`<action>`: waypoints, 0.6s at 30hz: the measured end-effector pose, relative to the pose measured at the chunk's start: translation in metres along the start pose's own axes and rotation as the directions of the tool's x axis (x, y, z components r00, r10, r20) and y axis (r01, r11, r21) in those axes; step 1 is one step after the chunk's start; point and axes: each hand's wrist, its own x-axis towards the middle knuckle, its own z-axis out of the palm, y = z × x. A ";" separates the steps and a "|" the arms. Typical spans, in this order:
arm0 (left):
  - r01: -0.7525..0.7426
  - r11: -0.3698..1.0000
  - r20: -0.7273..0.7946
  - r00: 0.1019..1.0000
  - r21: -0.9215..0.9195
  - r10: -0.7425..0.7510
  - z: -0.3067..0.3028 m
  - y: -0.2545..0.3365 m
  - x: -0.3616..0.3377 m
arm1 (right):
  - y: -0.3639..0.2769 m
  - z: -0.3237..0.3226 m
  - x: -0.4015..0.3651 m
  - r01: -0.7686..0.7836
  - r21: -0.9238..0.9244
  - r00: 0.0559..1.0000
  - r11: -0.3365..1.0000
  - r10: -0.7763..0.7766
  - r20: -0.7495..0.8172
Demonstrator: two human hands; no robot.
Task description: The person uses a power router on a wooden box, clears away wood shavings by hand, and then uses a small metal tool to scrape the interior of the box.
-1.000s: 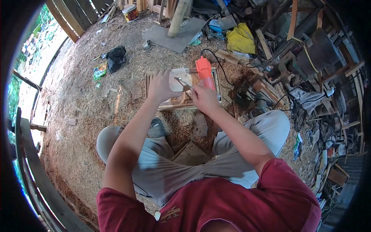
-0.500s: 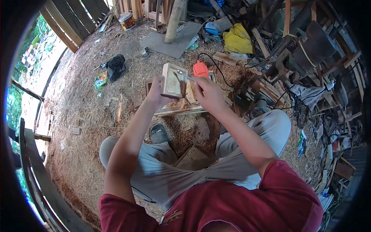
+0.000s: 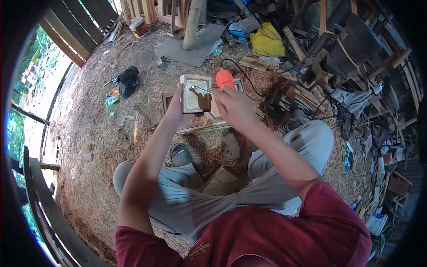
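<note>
My left hand (image 3: 175, 109) is closed around the left side and underside of a small shallow wooden box (image 3: 183, 95), held tilted toward me. A pale, cream-coloured layer lines its recess. In my right hand (image 3: 237, 109) is a thin metal spoon (image 3: 203, 90), pinched by the handle, its bowl over the upper middle of the recess. Just beneath both hands lies a wooden frame (image 3: 202, 129) with shavings in it. An orange-red power tool (image 3: 224, 78) with a black cord rests behind my right hand, its lower end hidden by that hand.
Sawdust covers the ground around my crossed legs. A black bag (image 3: 129, 81) and a green packet (image 3: 112, 97) lie to the left. Scrap wood and a yellow sack (image 3: 268, 41) are piled at back right. A wooden post (image 3: 192, 26) stands ahead on a grey sheet (image 3: 171, 51).
The box has shifted slightly left and turned so its recess faces me more. The spoon's bowl has moved left and slightly down over the recess, with my right hand following.
</note>
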 end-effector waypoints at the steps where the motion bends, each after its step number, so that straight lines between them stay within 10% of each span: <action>1: 0.024 0.999 0.001 1.000 0.027 -0.024 0.003 -0.002 0.001 | -0.002 0.003 -0.002 -0.016 -0.005 1.000 1.000 0.016 0.016; 8: 0.016 1.000 0.004 1.000 0.007 -0.016 -0.006 0.000 -0.003 | -0.014 -0.004 -0.011 0.057 0.050 0.979 0.997 -0.066 0.194; 18: 0.042 0.974 -0.121 0.993 0.222 -0.015 0.034 -0.008 -0.007 | 0.001 0.005 -0.007 -0.093 -0.174 0.993 0.980 0.079 -0.088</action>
